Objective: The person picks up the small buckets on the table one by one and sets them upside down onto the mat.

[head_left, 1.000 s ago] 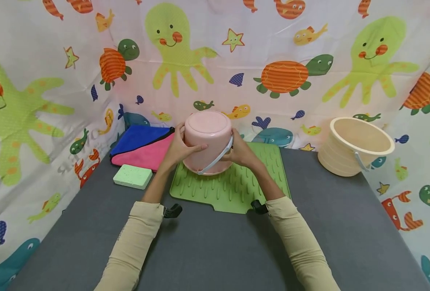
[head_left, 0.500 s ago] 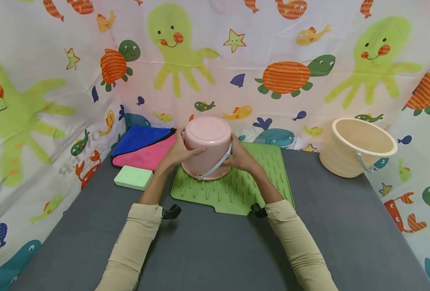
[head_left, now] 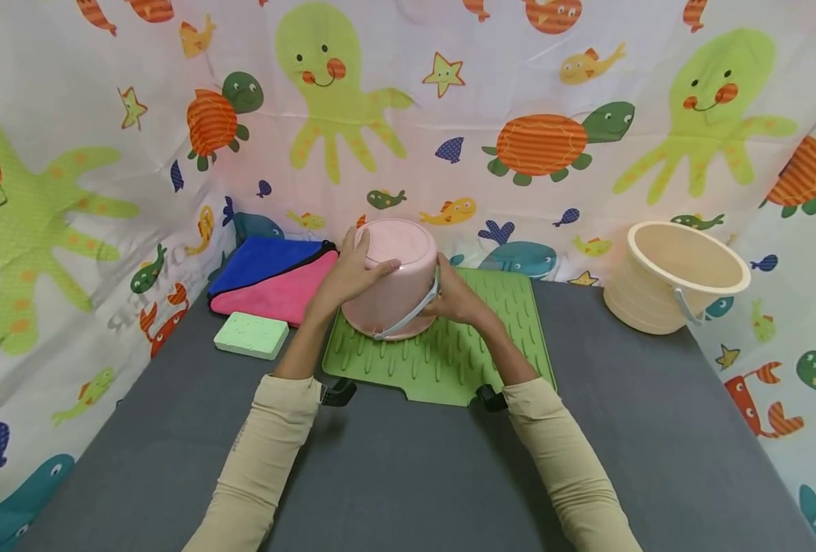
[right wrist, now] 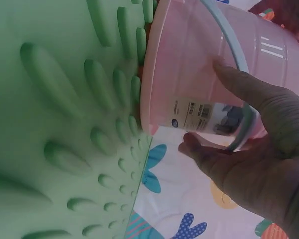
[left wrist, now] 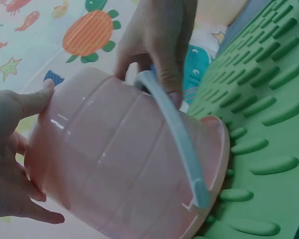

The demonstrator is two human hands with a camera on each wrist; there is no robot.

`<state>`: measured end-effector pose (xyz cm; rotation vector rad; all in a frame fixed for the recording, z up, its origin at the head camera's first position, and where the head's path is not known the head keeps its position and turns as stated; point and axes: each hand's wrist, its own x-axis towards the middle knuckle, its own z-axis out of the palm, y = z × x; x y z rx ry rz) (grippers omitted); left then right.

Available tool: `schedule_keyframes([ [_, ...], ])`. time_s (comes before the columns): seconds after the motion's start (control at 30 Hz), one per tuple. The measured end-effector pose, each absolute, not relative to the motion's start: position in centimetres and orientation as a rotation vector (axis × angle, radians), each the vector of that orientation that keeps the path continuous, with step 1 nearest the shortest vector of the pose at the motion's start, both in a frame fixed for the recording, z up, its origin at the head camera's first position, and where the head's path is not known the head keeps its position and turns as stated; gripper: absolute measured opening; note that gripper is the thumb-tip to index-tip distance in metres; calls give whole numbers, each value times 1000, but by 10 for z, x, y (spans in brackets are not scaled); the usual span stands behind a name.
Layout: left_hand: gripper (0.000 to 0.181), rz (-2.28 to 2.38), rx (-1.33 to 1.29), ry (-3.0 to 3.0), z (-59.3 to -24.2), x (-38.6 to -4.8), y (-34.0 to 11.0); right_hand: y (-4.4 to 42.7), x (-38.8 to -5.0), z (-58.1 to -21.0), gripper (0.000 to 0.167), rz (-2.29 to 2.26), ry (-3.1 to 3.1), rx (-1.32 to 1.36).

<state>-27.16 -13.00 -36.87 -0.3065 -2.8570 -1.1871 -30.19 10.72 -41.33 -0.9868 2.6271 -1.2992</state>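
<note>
A pink bucket stands upside down on the green ridged mat, its rim against the ridges. My left hand touches the bucket's upturned base; in the left wrist view its thumb lies against the bucket and its fingers are spread. My right hand holds the bucket's right side, thumb on the near wall, next to the grey-blue handle. A printed label shows on the bucket's wall in the right wrist view. The bucket's inside is hidden.
To the left lie a blue and pink folded cloth and a pale green sponge. At the right back stands a cream bucket, upright with its handle hanging. A curtain with printed sea animals closes off the back and sides.
The pink bucket has come down slightly onto the mat. My left hand has shifted from the bucket's left side up toward its base. The right hand keeps its place on the bucket.
</note>
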Motion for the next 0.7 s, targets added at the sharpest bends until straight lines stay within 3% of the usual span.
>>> schedule_keyframes([
  [0.1, 99, -1159, -320, -2875, -367, -270, -130, 112, -299, -410, 117, -1179, 2652, -945],
  [0.33, 99, -1155, -316, -2874, -368, -267, -129, 126, -289, -395, 97, -800, 2717, -686],
  [0.7, 98, -1178, -309, -2844, -373, -264, -128, 138, -283, -385, 76, -732, 2746, -739],
])
